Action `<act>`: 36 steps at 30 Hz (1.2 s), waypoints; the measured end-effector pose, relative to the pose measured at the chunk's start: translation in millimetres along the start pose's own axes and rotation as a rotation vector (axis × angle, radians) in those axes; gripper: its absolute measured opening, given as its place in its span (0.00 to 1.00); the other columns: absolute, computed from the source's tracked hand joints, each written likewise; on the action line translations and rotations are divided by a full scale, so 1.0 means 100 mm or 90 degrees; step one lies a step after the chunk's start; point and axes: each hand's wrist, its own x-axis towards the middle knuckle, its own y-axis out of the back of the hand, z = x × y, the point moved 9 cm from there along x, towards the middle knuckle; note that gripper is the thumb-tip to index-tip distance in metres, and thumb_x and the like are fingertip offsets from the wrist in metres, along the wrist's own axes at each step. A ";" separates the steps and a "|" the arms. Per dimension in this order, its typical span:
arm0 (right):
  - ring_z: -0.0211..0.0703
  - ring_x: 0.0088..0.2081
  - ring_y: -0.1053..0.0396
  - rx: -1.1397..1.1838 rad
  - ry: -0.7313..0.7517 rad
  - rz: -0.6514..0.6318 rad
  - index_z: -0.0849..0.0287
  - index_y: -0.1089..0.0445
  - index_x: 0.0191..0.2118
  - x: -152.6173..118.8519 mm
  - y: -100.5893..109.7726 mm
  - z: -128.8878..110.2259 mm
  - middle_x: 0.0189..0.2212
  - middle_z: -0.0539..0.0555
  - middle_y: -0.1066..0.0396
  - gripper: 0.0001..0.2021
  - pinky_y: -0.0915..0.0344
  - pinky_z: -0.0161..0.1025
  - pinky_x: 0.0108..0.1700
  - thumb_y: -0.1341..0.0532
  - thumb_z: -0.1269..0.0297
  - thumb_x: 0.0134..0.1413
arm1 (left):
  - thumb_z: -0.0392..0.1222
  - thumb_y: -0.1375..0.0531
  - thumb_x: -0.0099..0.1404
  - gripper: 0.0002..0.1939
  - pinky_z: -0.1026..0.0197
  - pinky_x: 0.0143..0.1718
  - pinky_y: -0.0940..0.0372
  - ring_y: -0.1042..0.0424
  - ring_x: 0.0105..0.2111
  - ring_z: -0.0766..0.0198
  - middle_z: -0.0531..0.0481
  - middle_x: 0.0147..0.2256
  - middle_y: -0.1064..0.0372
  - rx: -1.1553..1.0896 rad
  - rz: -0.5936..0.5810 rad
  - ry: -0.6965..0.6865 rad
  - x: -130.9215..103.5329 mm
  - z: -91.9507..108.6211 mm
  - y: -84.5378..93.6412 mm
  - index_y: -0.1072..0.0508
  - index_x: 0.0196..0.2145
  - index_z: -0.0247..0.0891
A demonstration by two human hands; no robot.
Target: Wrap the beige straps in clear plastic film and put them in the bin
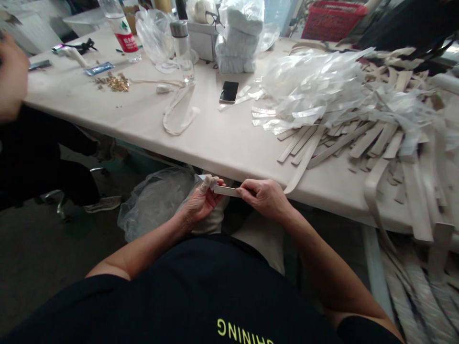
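Note:
Just past the table's front edge, over my lap, a pale beige strap [227,191] with a dark edge line runs between my two hands. My right hand [267,197] pinches it between thumb and bent fingers. At its left end my left hand [201,203] closes thumb and fingers around the tip, the palm turned partly up. Whitish covers wrap some of the left fingertips. A bit of white or clear material shows at those fingertips; I cannot tell what it is. To the right of my right hand, a longer strap [304,165] hangs over the table edge.
Several beige straps [380,138] and clear plastic sleeves [315,81] heap on the table's right. A phone [228,91], glass bottle [183,55], water bottle [124,36] and small gold metal pieces [120,82] lie beyond. Another person's hand [12,76] is at left. A plastic bag [154,203] hangs below.

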 end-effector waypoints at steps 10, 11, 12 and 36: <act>0.38 0.25 0.35 -0.076 -0.025 0.009 0.58 0.22 0.36 0.05 -0.04 0.01 0.24 0.51 0.26 0.13 0.51 0.36 0.30 0.41 0.58 0.66 | 0.39 0.37 0.72 0.07 0.64 0.39 0.25 0.21 0.32 0.67 0.50 0.33 0.20 0.017 0.014 0.022 -0.02 -0.08 0.00 0.22 0.37 0.34; 0.39 0.26 0.34 -0.103 -0.026 0.015 0.58 0.22 0.36 0.05 -0.05 0.00 0.26 0.52 0.25 0.13 0.52 0.37 0.31 0.41 0.58 0.66 | 0.39 0.38 0.72 0.07 0.64 0.38 0.25 0.21 0.32 0.67 0.50 0.33 0.20 0.015 0.021 0.024 -0.02 -0.08 0.01 0.22 0.37 0.34; 0.40 0.28 0.32 -0.131 -0.025 0.023 0.58 0.22 0.36 0.06 -0.06 -0.01 0.28 0.53 0.23 0.13 0.52 0.37 0.31 0.41 0.57 0.67 | 0.39 0.39 0.73 0.08 0.64 0.38 0.26 0.22 0.32 0.67 0.50 0.32 0.21 0.012 0.030 0.024 -0.02 -0.09 0.02 0.22 0.37 0.34; 0.47 0.32 0.27 -0.263 0.003 0.069 0.59 0.24 0.36 0.08 -0.33 -0.27 0.34 0.58 0.20 0.17 0.53 0.42 0.33 0.46 0.57 0.72 | 0.29 0.35 0.65 0.09 0.66 0.37 0.29 0.23 0.30 0.67 0.54 0.28 0.24 0.023 0.090 -0.005 -0.05 -0.25 0.11 0.27 0.28 0.36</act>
